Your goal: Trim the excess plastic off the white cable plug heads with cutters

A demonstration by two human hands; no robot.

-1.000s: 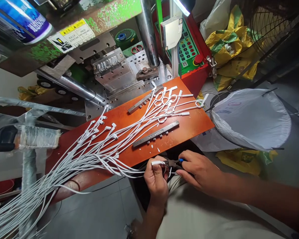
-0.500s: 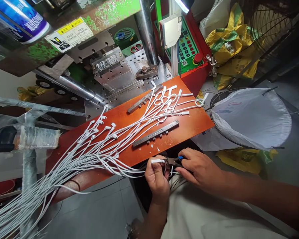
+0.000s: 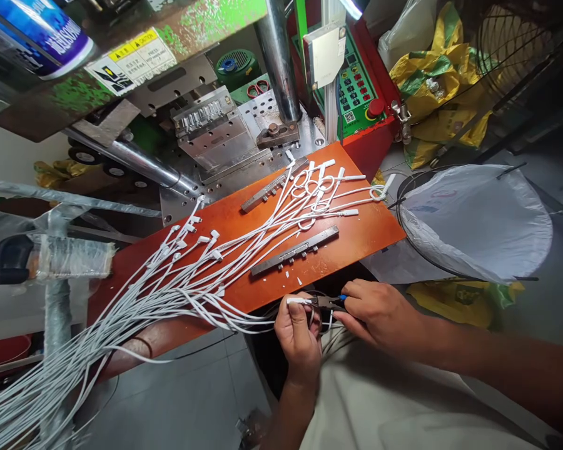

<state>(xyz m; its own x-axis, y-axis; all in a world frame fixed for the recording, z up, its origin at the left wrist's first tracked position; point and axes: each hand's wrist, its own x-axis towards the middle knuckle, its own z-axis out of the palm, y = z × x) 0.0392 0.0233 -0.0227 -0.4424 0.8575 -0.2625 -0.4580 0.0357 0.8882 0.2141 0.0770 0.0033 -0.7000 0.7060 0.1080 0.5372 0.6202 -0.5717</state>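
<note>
My left hand (image 3: 299, 334) pinches a white connector (image 3: 300, 301) on a white cable, just off the front edge of the orange board (image 3: 366, 247). From the right, my right hand (image 3: 380, 312) grips blue-handled pliers (image 3: 327, 302), whose jaws are at the connector's right end. A bundle of white cables (image 3: 159, 306) with connectors and looped ends lies across the board. One dark metal bar (image 3: 294, 252) lies near the board's front edge, another (image 3: 265, 195) lies farther back, partly beneath the cables.
Behind the board stands a press with a metal die (image 3: 206, 125) and a red and green control box (image 3: 356, 94). A white bag on a hoop (image 3: 473, 219) hangs at the right. Yellow bags (image 3: 431, 81) lie behind it. A wrapped post (image 3: 59, 312) stands left.
The view has shifted slightly. The plier jaws and my right hand have moved slightly right relative to the connector, still held in my left hand.
</note>
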